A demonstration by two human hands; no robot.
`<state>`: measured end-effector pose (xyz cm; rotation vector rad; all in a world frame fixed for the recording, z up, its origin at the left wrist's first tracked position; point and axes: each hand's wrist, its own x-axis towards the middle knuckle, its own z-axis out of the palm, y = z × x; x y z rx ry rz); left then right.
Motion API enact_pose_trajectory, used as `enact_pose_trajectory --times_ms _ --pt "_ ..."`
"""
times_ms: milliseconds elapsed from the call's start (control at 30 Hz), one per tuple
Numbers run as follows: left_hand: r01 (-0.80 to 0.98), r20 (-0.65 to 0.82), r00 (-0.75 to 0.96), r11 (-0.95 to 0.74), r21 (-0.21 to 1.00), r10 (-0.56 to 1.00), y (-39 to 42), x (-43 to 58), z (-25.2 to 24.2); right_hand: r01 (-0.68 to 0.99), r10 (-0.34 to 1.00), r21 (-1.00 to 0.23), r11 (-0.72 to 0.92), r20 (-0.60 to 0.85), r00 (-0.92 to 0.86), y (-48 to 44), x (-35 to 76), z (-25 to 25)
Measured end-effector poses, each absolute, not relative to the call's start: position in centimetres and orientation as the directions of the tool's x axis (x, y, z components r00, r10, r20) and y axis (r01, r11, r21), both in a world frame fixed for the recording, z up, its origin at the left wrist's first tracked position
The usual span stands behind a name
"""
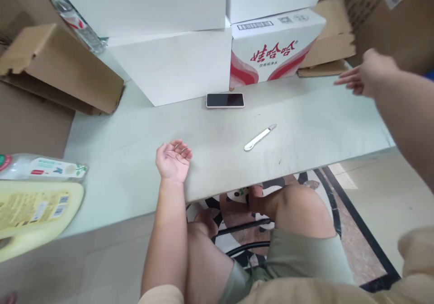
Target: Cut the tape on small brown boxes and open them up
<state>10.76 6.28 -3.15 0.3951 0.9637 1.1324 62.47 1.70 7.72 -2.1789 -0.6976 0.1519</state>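
My left hand [174,161] rests palm up near the table's front edge, its fingers loosely curled and apart, with nothing in it. Out to the right, my right hand [371,74] is held over the far end of the table, beside a brown cardboard flap. Its index finger points left, the other fingers are partly bent, and no object shows in it. Between the hands lies a small white-handled knife [259,139], its short blade toward the upper right. Behind it a phone [225,100] lies flat, its screen dark.
White boxes [183,68] stand stacked along the back, one a printed carton [271,50] with red lettering. An open cardboard box [68,68] and a clear water bottle [76,21] are at left. A yellow jug [40,211] and a clear labelled bottle [50,167] lie at the left edge.
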Motion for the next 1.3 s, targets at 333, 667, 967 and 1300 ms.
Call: enact_pose_trajectory --times_ms 333,667,967,1300 --pt "-0.706 -0.435 0.119 0.384 0.595 0.893 5.0 9.5 -1.8 0.424 0.667 -0.573 -0.701 -0.317 0.674 0.1 46.2 6.7" --pt "-0.874 -0.378 0.09 0.255 0.415 0.922 4.0 4.3 -0.6 0.938 0.979 -0.319 -0.133 -0.187 0.076 8.5 26.3 7.0" --pt "-0.919 -0.382 0.091 0.226 0.324 0.92 5.5 1.6 -1.1 0.907 0.935 -0.244 0.343 -0.002 -0.354 20.7 7.3 1.1" --pt "-0.917 -0.39 0.044 0.192 0.349 0.92 6.0 -0.6 -1.3 0.916 0.962 -0.296 0.272 0.122 -0.246 28.0 3.9 1.4"
